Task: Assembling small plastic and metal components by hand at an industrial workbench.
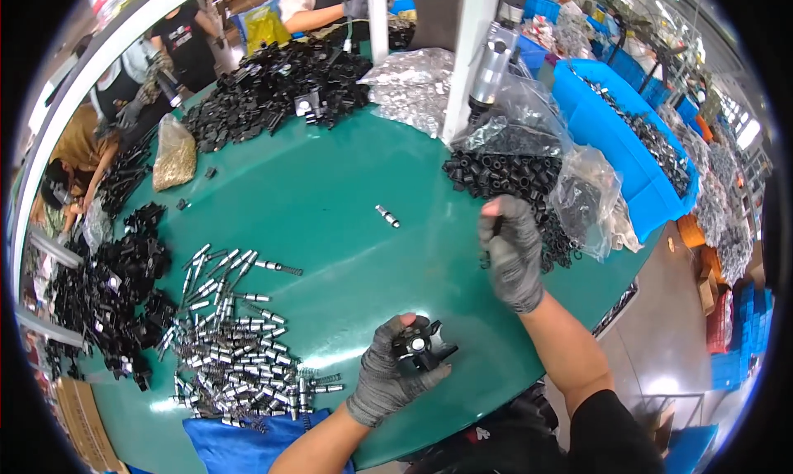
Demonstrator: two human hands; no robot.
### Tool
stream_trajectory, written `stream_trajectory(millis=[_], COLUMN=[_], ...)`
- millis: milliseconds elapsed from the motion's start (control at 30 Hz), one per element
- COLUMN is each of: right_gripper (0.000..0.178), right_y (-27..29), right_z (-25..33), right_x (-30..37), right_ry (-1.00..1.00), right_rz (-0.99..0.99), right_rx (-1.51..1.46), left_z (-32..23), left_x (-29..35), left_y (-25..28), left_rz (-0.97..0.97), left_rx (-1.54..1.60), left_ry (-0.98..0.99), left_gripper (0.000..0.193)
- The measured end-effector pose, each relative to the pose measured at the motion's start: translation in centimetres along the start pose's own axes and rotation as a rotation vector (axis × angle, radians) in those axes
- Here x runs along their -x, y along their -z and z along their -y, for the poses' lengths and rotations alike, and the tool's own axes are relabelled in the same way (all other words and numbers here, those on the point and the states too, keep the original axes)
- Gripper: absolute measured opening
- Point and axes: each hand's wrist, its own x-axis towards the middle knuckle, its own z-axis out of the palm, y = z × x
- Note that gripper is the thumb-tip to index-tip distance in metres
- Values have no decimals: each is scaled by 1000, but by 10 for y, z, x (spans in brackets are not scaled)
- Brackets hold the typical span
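Observation:
My left hand (382,375), in a grey glove with bare fingertips, is closed around a black moulded part (423,344) with a round silvery centre. It holds the part low over the green table at the front. My right hand (514,255), gloved the same way, is raised beside the pile of black ring-shaped pieces (496,175). Its fingers are curled together, with something small and dark at the fingertips that I cannot make out. A lone metal pin (387,216) lies between the hands and the far side.
Metal pins with springs (239,354) are heaped on the left, by a blue cloth (223,445). Black parts (111,296) pile up beyond them and at the back (281,82). A white post (467,61) and a blue bin (578,102) stand right. Other people work across the table.

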Motion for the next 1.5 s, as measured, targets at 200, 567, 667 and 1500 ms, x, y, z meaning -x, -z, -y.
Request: stream_trajectory(millis=[200,567,667,1500], right_gripper=[43,40,38,34], right_y=[-3,-67,-91,42], right_z=[39,101,123,-1], right_x=[35,19,16,-40], right_ry=[-181,-190,-290,-137], right_rz=[-28,334,247,411], right_rx=[-289,-181,-457,1728], left_z=[-2,7,4,-7], left_x=[0,-1,0,1], left_y=[-14,-15,-16,-12], left_rz=[-36,-73,-28,45], left_rx=[406,205,147,-173], left_ry=[122,65,123,6], left_gripper=[74,71,73,70])
